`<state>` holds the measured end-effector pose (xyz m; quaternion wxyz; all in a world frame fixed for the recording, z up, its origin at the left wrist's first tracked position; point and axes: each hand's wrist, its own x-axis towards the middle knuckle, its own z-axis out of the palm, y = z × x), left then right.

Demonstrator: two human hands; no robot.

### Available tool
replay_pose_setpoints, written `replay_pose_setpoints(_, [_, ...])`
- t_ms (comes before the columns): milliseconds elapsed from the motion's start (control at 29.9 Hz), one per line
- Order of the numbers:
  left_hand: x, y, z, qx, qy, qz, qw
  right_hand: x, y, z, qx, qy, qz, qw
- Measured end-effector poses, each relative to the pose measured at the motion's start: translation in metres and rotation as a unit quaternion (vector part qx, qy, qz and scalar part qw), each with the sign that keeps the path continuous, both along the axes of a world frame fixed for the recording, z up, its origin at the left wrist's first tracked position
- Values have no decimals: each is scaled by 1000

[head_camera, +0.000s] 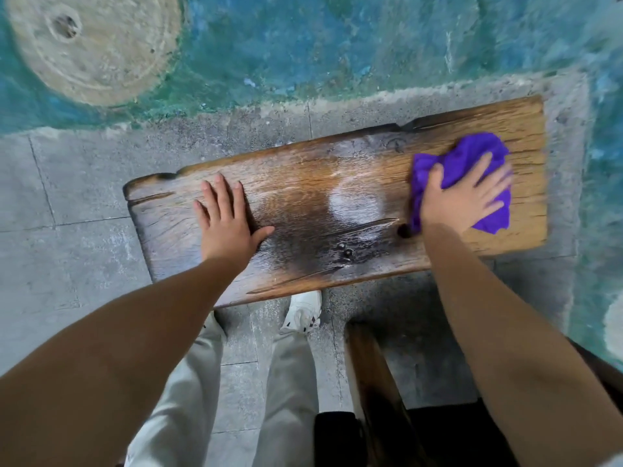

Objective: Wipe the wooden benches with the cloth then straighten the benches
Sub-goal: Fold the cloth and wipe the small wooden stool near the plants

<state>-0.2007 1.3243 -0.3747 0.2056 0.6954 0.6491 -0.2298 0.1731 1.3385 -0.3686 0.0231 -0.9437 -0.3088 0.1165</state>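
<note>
The wiping step is judged underway: the cloth [462, 170] is pressed flat-fingered under the right hand [463, 197] on the bench [303, 210], steadied by the flat left hand [226, 224]; unwiped wood leftward is next.

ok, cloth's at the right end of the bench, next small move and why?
Probably sweep the cloth leftward along the bench. The right hand presses it flat near the right end, while the dark middle and the pale patch lie uncovered to its left. The left hand rests flat on the wood, bracing it.
</note>
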Motion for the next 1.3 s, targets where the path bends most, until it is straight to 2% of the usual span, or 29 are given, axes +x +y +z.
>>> replay_pose_setpoints(100, [3,4,-1,-17,17,-4,1000,-76,10,-10,19,8,159,987])
replay_pose_setpoints(234, [1,3,4,-56,13,15,998,-181,-7,-15,21,60,342,938])
replay_pose_setpoints(334, [-13,-8,12,-72,28,28,997,-179,-28,-20,6,73,475,877])
replay_pose_setpoints(401, [-18,-8,18,-79,41,37,995,-137,-30,-26,-6,60,493,868])
replay_pose_setpoints(501, [-2,8,19,-70,46,17,996,-34,-29,-21,-42,18,354,934])
replay_pose_setpoints(601, [12,14,19,-67,44,3,997,58,-29,-3,-45,14,135,990])
replay_pose_setpoints(735, [21,14,15,-62,63,-23,996,124,25,13,-11,50,-82,995])
replay_pose_setpoints(835, [24,20,11,-73,76,-27,994,125,79,13,-2,67,-115,991])
replay_pose_setpoints(935, [16,24,9,-75,83,-29,993,56,94,3,-20,47,56,997])
replay_pose_setpoints(1002, [14,26,7,-80,83,-28,993,-15,86,-3,-28,41,184,982])
replay_pose_setpoints(1102, [13,21,7,-96,65,-30,993,-114,56,-6,-64,28,304,950])
replay_pose_setpoints(1236, [-16,15,16,-47,-131,34,990,-185,7,-9,-58,46,459,885])
replay_pose_setpoints(1303, [-25,13,19,17,-153,73,985,-165,-13,-14,-56,58,533,842])
